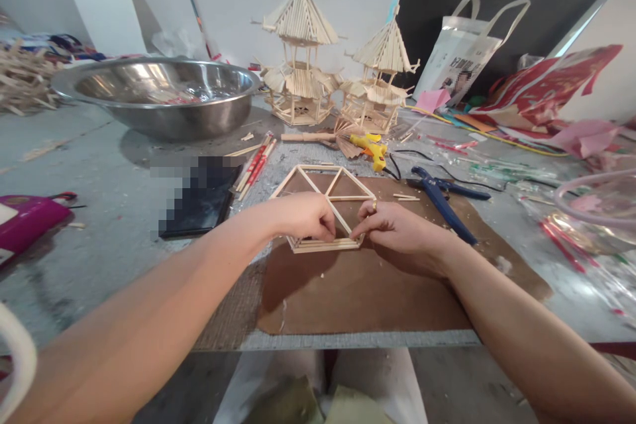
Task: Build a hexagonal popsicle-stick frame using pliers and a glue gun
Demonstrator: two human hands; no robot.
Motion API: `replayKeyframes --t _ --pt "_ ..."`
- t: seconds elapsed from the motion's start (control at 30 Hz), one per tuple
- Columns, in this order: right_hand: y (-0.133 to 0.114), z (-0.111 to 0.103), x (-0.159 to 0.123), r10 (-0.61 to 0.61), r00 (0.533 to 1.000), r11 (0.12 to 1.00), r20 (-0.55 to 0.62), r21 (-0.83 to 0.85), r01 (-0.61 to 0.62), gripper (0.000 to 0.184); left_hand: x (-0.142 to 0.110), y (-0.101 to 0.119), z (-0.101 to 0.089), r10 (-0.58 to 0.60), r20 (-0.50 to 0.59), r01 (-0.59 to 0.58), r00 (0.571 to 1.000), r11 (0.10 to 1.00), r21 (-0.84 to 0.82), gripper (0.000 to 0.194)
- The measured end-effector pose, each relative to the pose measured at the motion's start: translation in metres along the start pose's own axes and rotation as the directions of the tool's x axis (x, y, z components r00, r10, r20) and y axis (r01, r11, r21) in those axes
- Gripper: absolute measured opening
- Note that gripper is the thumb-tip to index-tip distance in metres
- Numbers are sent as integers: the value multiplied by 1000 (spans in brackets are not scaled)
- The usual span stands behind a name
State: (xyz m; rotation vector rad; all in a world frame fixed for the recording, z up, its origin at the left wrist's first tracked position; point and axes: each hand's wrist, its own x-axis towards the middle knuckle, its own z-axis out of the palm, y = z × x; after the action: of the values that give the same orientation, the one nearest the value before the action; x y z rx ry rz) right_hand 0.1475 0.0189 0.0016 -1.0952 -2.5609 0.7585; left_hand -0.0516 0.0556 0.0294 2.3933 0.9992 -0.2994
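Observation:
A six-sided frame of pale wooden sticks (342, 213), with crossing spokes, lies on a brown board (348, 291). Over its near side, my left hand (315, 215) is closed, fingertips pressed down on a thin wooden stick (325, 244) along that edge. At the near right corner, my right hand (390, 225), with a ring on one finger, pinches the end of the same edge between thumb and forefinger. Several sticks lie side by side along this near edge. The fingers partly cover them.
Behind stand two stick pagodas (301, 33), a steel basin (163, 96) and a yellow glue gun (371, 149). Blue cutters (444, 202) lie right of the frame; a dark tablet-like object (211, 195) lies left. A purple tool (30, 222) sits far left.

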Motion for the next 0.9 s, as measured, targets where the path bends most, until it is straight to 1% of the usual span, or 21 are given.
replayKeyframes --t 0.17,0.27,0.37,0.43,0.5,0.6,0.67,0.77,0.9 --pt "2 0 0 -13 1000 1000 2 5 13 42 0 -1 -1 -7 12 7 1000 1000 3 22" --pt "2 0 -1 -4 1000 998 -4 59 4 41 0 -2 -1 4 26 -3 1000 1000 -13 23" --pt "2 1 0 1 999 992 -34 122 3 40 0 -3 -1 14 32 -13 999 999 -32 22" --pt "4 1 1 5 998 992 -59 127 2 37 0 -4 -1 18 31 -17 999 999 -36 22" --pt "6 2 2 30 996 993 -80 119 -21 33 0 -3 -1 20 24 -19 1000 999 -37 21" --pt "10 2 3 103 987 992 -126 91 -92 28 -1 -2 -1 16 18 -15 1000 999 -40 21" --pt "12 2 3 147 974 988 -171 68 -137 26 -2 -2 -1 16 17 -16 1000 999 -46 21" --pt "13 1 3 176 956 984 -236 52 -168 24 -2 -3 -1 23 14 -22 1000 998 -64 21" --pt "15 -1 3 221 926 975 -307 79 -207 22 -1 -4 -1 41 20 -39 999 997 -68 21"
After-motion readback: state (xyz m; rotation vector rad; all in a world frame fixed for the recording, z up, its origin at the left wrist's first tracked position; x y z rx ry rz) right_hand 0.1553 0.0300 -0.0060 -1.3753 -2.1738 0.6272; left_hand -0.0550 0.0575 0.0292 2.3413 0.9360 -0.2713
